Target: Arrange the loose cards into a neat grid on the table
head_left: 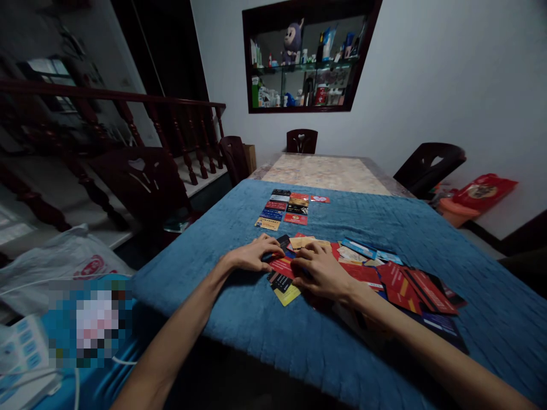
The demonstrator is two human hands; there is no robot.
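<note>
Where both hands meet near the front edge of the table [239, 319], a loose pile of cards [284, 273] lies directly under the fingertips. Left hand [252, 256] rests flat, fingers spread on the pile's left edge, gripping nothing that shows. Right hand [320, 273] presses on the pile from the right, fingers curled over a red card [282, 265]; whether it pinches that card cannot be told. Pile's long axis runs rightward, trailing off past the right wrist. Farther out, straight ahead of the hands and apart from the pile, sorted cards [284, 208] lie in neat columns on the blue cloth [384, 222].
</note>
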